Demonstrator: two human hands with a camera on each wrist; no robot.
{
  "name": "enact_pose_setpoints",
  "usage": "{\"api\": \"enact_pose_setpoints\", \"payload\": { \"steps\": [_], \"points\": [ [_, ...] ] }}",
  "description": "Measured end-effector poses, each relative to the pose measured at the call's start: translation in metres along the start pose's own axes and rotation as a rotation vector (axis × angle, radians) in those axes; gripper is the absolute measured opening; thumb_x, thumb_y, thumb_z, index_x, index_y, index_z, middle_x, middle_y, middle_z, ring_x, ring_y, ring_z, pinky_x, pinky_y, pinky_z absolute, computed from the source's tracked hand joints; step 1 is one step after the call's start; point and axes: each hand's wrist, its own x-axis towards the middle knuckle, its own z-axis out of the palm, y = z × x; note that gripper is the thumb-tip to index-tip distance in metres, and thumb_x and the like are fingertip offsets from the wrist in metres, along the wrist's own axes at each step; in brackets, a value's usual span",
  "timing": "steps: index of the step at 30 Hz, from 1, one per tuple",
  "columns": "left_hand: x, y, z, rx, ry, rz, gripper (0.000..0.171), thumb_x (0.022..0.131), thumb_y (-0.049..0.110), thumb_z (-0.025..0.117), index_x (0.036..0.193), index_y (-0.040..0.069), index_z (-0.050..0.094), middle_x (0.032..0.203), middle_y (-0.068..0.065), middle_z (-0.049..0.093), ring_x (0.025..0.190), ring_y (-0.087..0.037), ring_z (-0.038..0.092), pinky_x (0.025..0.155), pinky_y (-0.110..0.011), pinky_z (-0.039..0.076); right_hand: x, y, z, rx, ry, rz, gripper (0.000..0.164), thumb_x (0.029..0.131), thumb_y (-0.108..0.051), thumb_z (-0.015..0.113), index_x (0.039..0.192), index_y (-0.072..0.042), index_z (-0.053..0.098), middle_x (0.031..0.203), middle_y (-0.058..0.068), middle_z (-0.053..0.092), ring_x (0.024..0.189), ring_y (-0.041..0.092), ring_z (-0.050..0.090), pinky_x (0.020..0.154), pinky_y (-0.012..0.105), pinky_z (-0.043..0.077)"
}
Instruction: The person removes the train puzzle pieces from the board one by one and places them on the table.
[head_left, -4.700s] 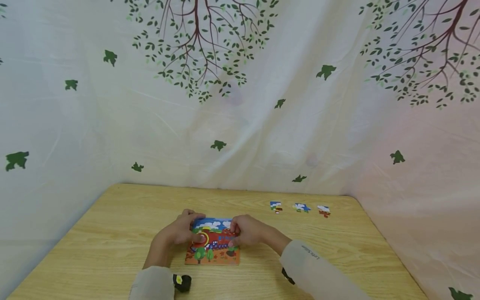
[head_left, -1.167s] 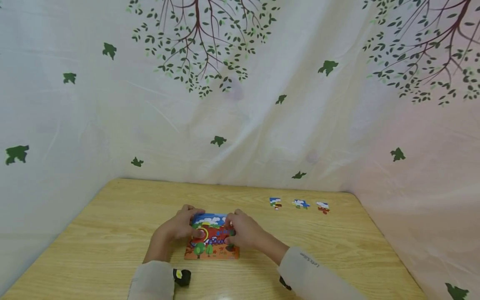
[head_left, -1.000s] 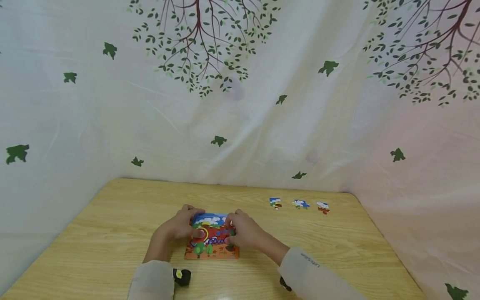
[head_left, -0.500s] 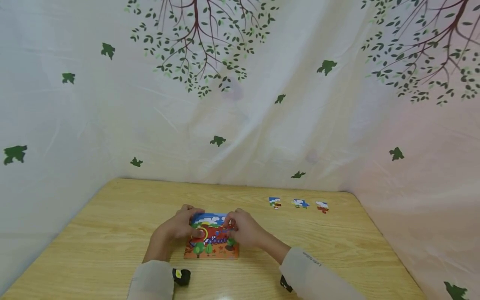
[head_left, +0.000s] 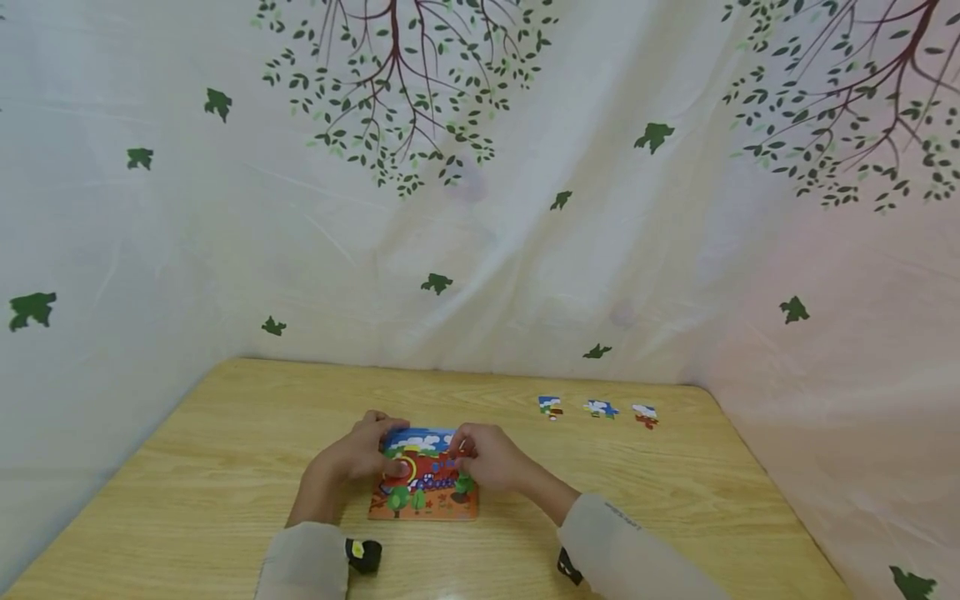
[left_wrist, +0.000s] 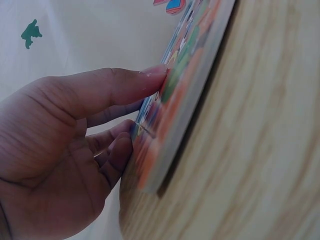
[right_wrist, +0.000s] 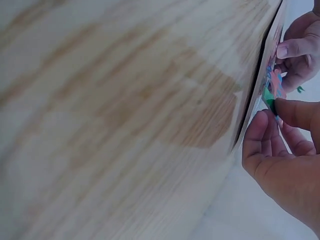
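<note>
A colourful jigsaw puzzle (head_left: 423, 504) with a red train, white clouds and green trees lies flat on the wooden table. My left hand (head_left: 363, 450) grips its left side, thumb on the picture and fingers at the edge. In the left wrist view the thumb (left_wrist: 145, 82) presses on the face while the other fingers sit along the board's edge. My right hand (head_left: 491, 457) pinches a puzzle piece (right_wrist: 276, 82), red with some blue and green, between thumb and fingers. The piece stands tilted up over the puzzle's right side, partly covered by the fingers.
Three loose puzzle pieces lie in a row at the back right of the table (head_left: 660, 492): a left one (head_left: 550, 406), a middle one (head_left: 601, 408) and a right one (head_left: 645, 415). A white curtain (head_left: 480, 275) printed with trees and leaves hangs behind the table.
The right hand's fingers have shifted at the puzzle's right side, and the piece has tilted up, its green part now showing below the thumb. The left hand keeps its place.
</note>
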Motion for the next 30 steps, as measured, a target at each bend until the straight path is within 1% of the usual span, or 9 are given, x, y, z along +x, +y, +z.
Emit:
{"api": "enact_pose_setpoints", "payload": {
  "steps": [6, 11, 15, 19, 22, 27, 30],
  "points": [
    [0.001, 0.001, 0.0, 0.0, -0.002, -0.003, 0.069, 0.081, 0.021, 0.088, 0.143, 0.012, 0.059, 0.141, -0.017, 0.042, 0.125, -0.037, 0.043, 0.106, -0.065, 0.036, 0.0, 0.001, -0.004, 0.048, -0.001, 0.024, 0.007, 0.099, -0.004, 0.066, 0.1, -0.011, 0.068, 0.089, -0.004, 0.065, 0.078, 0.011, 0.059, 0.066, 0.026, 0.05],
    [0.001, 0.001, 0.0, 0.001, -0.002, 0.002, 0.069, 0.081, 0.022, 0.088, 0.143, 0.012, 0.059, 0.141, -0.018, 0.042, 0.126, -0.038, 0.042, 0.106, -0.065, 0.036, 0.0, 0.004, -0.008, 0.072, 0.0, 0.036, 0.008, 0.1, -0.006, 0.066, 0.102, -0.013, 0.069, 0.092, -0.004, 0.065, 0.082, 0.012, 0.061, 0.07, 0.027, 0.052],
    [0.002, -0.001, 0.001, 0.001, 0.003, 0.007, 0.07, 0.081, 0.021, 0.088, 0.144, 0.012, 0.059, 0.142, -0.018, 0.041, 0.127, -0.038, 0.042, 0.107, -0.064, 0.036, -0.001, 0.007, -0.012, 0.064, 0.01, 0.021, 0.01, 0.099, -0.004, 0.065, 0.105, -0.012, 0.068, 0.093, -0.004, 0.065, 0.085, 0.011, 0.062, 0.073, 0.028, 0.053],
    [0.001, -0.001, 0.002, -0.001, 0.005, 0.007, 0.07, 0.081, 0.02, 0.088, 0.144, 0.012, 0.059, 0.143, -0.019, 0.04, 0.128, -0.039, 0.042, 0.107, -0.065, 0.037, -0.002, 0.012, -0.018, 0.054, 0.024, -0.006, 0.014, 0.098, 0.001, 0.063, 0.107, -0.008, 0.068, 0.094, -0.003, 0.066, 0.085, 0.012, 0.063, 0.076, 0.028, 0.054],
    [0.001, -0.001, 0.002, -0.001, 0.007, 0.006, 0.07, 0.081, 0.019, 0.088, 0.144, 0.012, 0.059, 0.144, -0.019, 0.04, 0.129, -0.039, 0.041, 0.107, -0.065, 0.036, -0.004, 0.016, -0.022, 0.042, 0.043, -0.018, 0.014, 0.097, 0.002, 0.063, 0.108, -0.006, 0.068, 0.094, -0.002, 0.067, 0.086, 0.012, 0.063, 0.078, 0.028, 0.054],
    [0.001, -0.001, 0.002, -0.002, 0.006, 0.01, 0.07, 0.081, 0.02, 0.088, 0.143, 0.012, 0.059, 0.144, -0.02, 0.039, 0.13, -0.04, 0.041, 0.107, -0.066, 0.036, -0.008, 0.022, -0.031, 0.06, 0.069, -0.015, 0.012, 0.098, 0.001, 0.064, 0.108, -0.004, 0.068, 0.094, 0.002, 0.068, 0.084, 0.013, 0.064, 0.075, 0.029, 0.054],
    [0.001, -0.001, 0.002, 0.005, 0.006, 0.013, 0.07, 0.081, 0.021, 0.088, 0.143, 0.012, 0.059, 0.144, -0.019, 0.04, 0.129, -0.04, 0.041, 0.107, -0.066, 0.036, -0.012, 0.027, -0.036, 0.072, 0.084, 0.002, 0.013, 0.098, 0.0, 0.064, 0.11, -0.004, 0.068, 0.094, 0.002, 0.068, 0.084, 0.014, 0.064, 0.074, 0.029, 0.054]
  ]
}}
